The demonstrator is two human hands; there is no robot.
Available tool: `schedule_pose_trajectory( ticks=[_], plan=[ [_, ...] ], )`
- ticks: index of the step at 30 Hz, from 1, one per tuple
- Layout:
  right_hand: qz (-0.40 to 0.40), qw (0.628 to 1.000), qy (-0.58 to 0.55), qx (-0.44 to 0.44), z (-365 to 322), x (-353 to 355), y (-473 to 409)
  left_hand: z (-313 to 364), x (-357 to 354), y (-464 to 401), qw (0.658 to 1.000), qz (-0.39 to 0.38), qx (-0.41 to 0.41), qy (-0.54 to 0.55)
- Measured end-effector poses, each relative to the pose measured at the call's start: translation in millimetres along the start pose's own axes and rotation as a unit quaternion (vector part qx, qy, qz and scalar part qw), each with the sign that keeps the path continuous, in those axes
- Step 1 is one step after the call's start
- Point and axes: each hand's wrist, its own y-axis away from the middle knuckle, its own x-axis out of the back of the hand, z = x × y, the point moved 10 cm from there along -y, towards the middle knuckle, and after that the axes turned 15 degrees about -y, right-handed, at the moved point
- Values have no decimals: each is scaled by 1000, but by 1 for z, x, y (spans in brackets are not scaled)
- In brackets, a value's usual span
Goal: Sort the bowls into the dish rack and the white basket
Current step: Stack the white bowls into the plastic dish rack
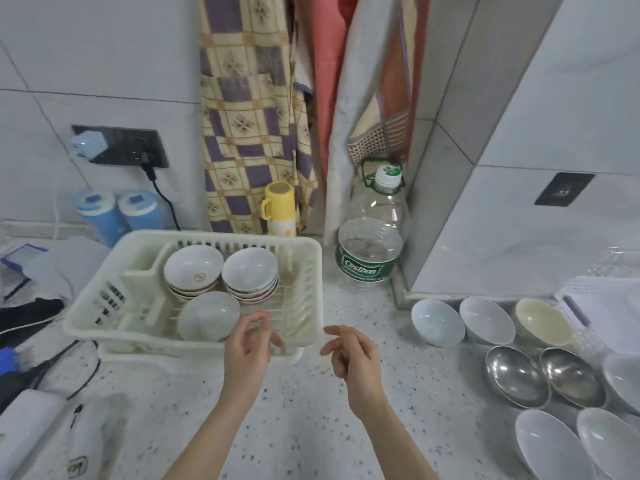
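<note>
A cream plastic dish rack [311,258] stands on the speckled counter at centre left. Inside it are two stacks of white bowls [194,268] [250,271] and one bowl lying on its side [207,317]. My left hand [251,344] hovers at the rack's front right corner, fingers loosely curled and holding nothing. Just right of that corner my right hand [349,355] is also empty, its fingers relaxed. Loose bowls lie on the counter at right: white ones [438,323] [486,320], a cream one [542,323], two steel ones [516,375] [571,377] and more white ones [550,445].
A large clear water bottle [370,251] stands behind the rack's right side, next to a yellow cup [278,209]. Hanging cloths cover the back wall. Cables, blue containers [100,213] and clutter fill the left side. A white wire basket edge [588,337] shows at far right.
</note>
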Motion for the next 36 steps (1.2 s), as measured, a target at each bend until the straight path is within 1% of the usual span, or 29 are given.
schedule_pose_trajectory(
  ticks=[4, 7, 9, 11, 13, 16, 19, 21, 23, 24, 26, 29, 33, 36],
  plan=[
    [135, 990, -34, -8, -5, 102, 28, -11, -89, 43, 994, -102, 21, -41],
    [232, 972, -41, 10, -15, 172, 55, -27, -152, 76, 978, -176, 59, -99],
    [296, 953, -46, 45, -31, 219, 77, -37, -198, 102, 956, -247, 85, -135],
    [367, 926, -47, 76, -51, 265, 99, -44, -243, 131, 928, -319, 102, -165],
    [426, 899, -31, 94, -69, 306, 119, -47, -282, 157, 901, -372, 111, -194],
    [473, 874, 2, 113, -88, 351, 140, -47, -332, 191, 857, -439, 132, -233],
    [524, 844, -10, 115, -92, 385, 160, -52, -366, 219, 814, -492, 182, -251],
    [560, 823, -18, 99, -89, 405, 170, -58, -378, 229, 799, -506, 204, -255],
    [583, 809, -22, 77, -88, 421, 175, -63, -388, 236, 794, -513, 213, -248],
    [586, 808, -21, 61, -88, 427, 175, -64, -391, 240, 795, -514, 221, -235],
    [581, 813, -25, 33, -90, 436, 172, -64, -399, 244, 803, -510, 240, -195],
    [561, 827, -33, -1, -94, 443, 164, -60, -407, 245, 816, -500, 242, -160],
    [544, 837, -48, -30, -95, 447, 153, -56, -407, 239, 831, -482, 232, -155],
    [543, 837, -55, -38, -94, 447, 149, -56, -400, 233, 834, -475, 234, -155]
  ],
)
